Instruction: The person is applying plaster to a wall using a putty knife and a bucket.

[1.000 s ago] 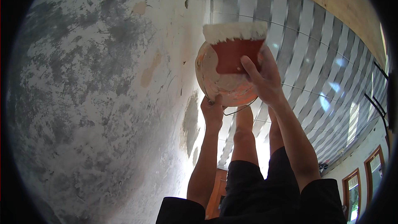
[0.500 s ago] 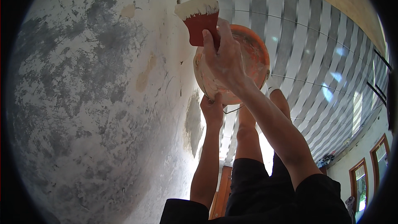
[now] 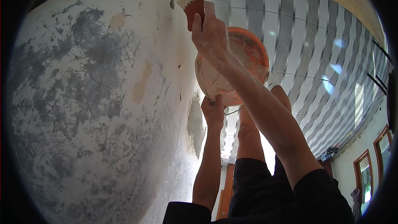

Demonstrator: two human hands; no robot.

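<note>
My right hand point(image 3: 212, 37) grips a red putty knife point(image 3: 193, 11), its upper edge coated with pale filler. The knife is tilted and points up and away, close to the far edge of the wall point(image 3: 161, 49); whether it touches cannot be told. Below that wrist hangs an orange bucket point(image 3: 262, 52) smeared inside with the same pale paste. My left hand point(image 3: 213, 110) holds the bucket's near rim, thumb on the edge. A thin wire handle point(image 3: 233, 111) shows beneath it. My right forearm hides part of the bucket.
The wall on my left carries grey blotches, beige patches point(image 3: 143, 82) and a rough bare area point(image 3: 195, 124). Under me spreads a floor point(image 3: 304, 33) with grey and white stripes. My legs point(image 3: 248, 141) are below the bucket. Brown-framed openings point(image 3: 365, 174) stand at lower right.
My right hand has moved up and left with the putty knife, toward the wall, and the blade has turned more edge-on. The left hand and bucket have barely moved.
</note>
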